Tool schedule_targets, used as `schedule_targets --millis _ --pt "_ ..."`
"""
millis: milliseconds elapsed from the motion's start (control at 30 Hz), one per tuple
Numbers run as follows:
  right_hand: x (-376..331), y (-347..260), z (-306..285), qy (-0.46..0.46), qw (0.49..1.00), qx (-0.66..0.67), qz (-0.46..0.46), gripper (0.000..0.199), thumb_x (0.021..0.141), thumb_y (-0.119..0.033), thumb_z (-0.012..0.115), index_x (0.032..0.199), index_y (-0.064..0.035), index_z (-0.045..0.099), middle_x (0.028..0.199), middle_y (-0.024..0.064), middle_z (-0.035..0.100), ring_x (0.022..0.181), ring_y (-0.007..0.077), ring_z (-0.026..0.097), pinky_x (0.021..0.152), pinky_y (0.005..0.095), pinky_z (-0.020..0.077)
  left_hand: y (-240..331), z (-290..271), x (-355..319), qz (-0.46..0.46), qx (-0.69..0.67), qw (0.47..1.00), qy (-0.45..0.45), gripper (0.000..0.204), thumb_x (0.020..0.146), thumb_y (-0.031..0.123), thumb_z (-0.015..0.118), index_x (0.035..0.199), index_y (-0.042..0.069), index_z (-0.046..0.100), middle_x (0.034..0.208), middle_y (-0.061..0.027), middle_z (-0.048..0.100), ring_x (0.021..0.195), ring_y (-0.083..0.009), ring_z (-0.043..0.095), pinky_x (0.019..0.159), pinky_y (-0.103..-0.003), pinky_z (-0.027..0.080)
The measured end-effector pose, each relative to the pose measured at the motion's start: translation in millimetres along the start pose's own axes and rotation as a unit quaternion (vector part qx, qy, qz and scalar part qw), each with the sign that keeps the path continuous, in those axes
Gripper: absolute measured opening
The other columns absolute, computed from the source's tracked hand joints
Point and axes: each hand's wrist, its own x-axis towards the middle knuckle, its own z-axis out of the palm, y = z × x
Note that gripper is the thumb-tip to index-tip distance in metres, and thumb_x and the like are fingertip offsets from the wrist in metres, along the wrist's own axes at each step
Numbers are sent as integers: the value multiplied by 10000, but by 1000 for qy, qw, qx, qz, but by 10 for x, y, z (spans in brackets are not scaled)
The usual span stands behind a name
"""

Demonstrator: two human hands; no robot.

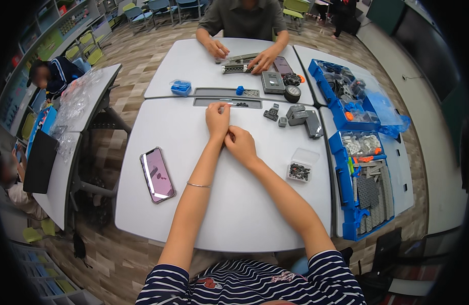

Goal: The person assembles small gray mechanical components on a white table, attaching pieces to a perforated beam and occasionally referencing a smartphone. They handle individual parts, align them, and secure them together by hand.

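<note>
Near the middle of the white table (138, 132), my left hand (217, 119) is curled closed at the near edge of a grey tray groove (200, 102). What it holds, if anything, is hidden. Small black pieces (242, 104) and thin rods lie in the groove by its fingertips. My right hand (240, 144) rests against my left wrist with its fingers curled in; I cannot make out anything in them. To the right are grey motor-like blocks (296, 116) and a small clear box (299, 172) of dark connectors.
A phone (158, 175) lies left of my forearm. Across the table, another person's hands (264, 60) handle a grey beam assembly (236, 68). A grey controller block (272, 82) and wheel (292, 93) sit nearby. Blue parts cases (350, 223) stand open at right.
</note>
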Motion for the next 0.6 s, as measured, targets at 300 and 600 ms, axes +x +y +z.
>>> schedule_targets --millis 300,600 --pt "-12 1 23 20 1000 -2 -22 158 884 -143 593 916 -13 676 884 165 702 795 374 687 725 474 538 -51 -1 14 14 -10 1000 -8 128 924 166 700 928 66 781 1009 -89 690 934 -245 608 849 -374 513" --pt "-10 11 28 14 1000 4 -19 160 892 -138 597 911 -2 678 869 165 702 756 359 676 698 455 529 14 -29 0 -1 -7 1000 -18 145 935 184 694 937 71 784 1027 -83 680 932 -236 606 874 -366 515"
